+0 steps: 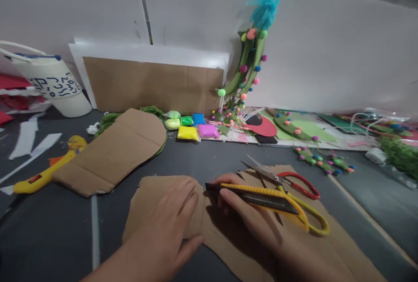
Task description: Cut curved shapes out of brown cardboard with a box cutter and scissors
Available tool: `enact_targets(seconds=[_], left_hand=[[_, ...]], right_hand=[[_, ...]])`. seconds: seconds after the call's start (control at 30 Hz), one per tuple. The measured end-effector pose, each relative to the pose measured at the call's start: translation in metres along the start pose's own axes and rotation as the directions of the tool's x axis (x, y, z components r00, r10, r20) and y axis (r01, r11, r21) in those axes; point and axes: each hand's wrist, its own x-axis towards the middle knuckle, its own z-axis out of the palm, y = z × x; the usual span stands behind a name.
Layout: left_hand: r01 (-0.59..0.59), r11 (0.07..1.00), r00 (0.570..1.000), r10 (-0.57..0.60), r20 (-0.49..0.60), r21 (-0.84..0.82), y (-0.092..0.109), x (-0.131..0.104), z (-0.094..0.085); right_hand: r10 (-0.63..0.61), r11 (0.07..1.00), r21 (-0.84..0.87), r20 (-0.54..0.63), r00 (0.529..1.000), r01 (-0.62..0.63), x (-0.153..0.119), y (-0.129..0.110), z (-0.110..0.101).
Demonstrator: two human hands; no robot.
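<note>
My left hand (170,221) lies spread on the left part of a brown cardboard piece (150,190), pressing it against the dark table. In my right hand (241,212) is a yellow and black box cutter (261,197), held over the cardboard with its dark tip pointing left, close to my left fingers. Scissors with one red and one yellow handle loop (302,184) rest on the cardboard just beyond and right of the cutter. A second cut cardboard shape (120,151), rounded at its far end, lies at the back left.
A yellow glue gun (48,173) and white strips (26,138) lie left. Small coloured packets (187,133) sit at the back, near a green decoration with pompoms (244,64). A white cup (62,86) stands back left. Pompom-covered green pieces (323,162) lie right.
</note>
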Motion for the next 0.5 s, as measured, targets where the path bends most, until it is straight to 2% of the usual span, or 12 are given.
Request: enact_targets(seconds=[0.1, 0.27, 0.5], left_hand=[[-0.010, 1.000, 1.000, 0.010, 0.004, 0.009, -0.0004, -0.0016, 0.0047], [-0.040, 0.998, 0.999, 0.040, 0.000, 0.044, -0.0017, 0.0010, 0.0071], [-0.023, 1.000, 1.000, 0.023, 0.003, 0.020, -0.0046, 0.0025, 0.0086]], right_hand=[[-0.004, 0.999, -0.048, -0.003, 1.000, 0.004, -0.0009, 0.0055, 0.0021], [-0.129, 0.944, -0.316, -0.103, 0.986, 0.091, -0.0016, 0.0059, 0.0057], [-0.159, 0.896, -0.429, -0.063, 0.985, 0.117, 0.0029, 0.0055, 0.0071]])
